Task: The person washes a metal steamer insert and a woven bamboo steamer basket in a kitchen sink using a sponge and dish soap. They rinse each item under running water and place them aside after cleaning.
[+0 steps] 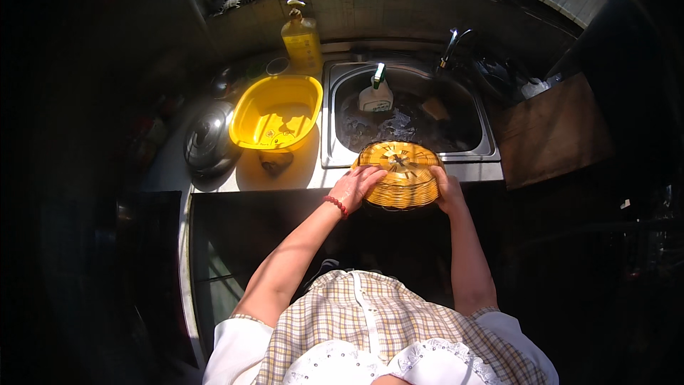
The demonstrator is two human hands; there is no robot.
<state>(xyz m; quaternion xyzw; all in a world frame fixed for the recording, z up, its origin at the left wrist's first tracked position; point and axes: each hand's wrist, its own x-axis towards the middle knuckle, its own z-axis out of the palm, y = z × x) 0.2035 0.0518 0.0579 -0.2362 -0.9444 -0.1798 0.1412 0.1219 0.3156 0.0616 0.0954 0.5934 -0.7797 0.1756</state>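
Observation:
Between my two hands is a round woven basket (401,176), yellow-brown with a dark star-like pattern on the side turned up. My left hand (357,187), with a red bead bracelet at the wrist, lies with its fingers over the basket's left side. On the right side my right hand (448,188) grips the rim, its thumb on top; the other fingers are mostly hidden. The basket is over the front edge of a steel sink (330,133). Inside the sink are dark water with some foam, a white bottle (375,97) with a green top, and a tan sponge-like block (436,109).
Left of the sink stands a yellow plastic basin (247,112), with a yellow pump bottle (302,43) behind it. A shiny dark pot lid (208,136) lies farther left. A chrome faucet (449,48) rises at the back right. A brown board (556,131) is at the right.

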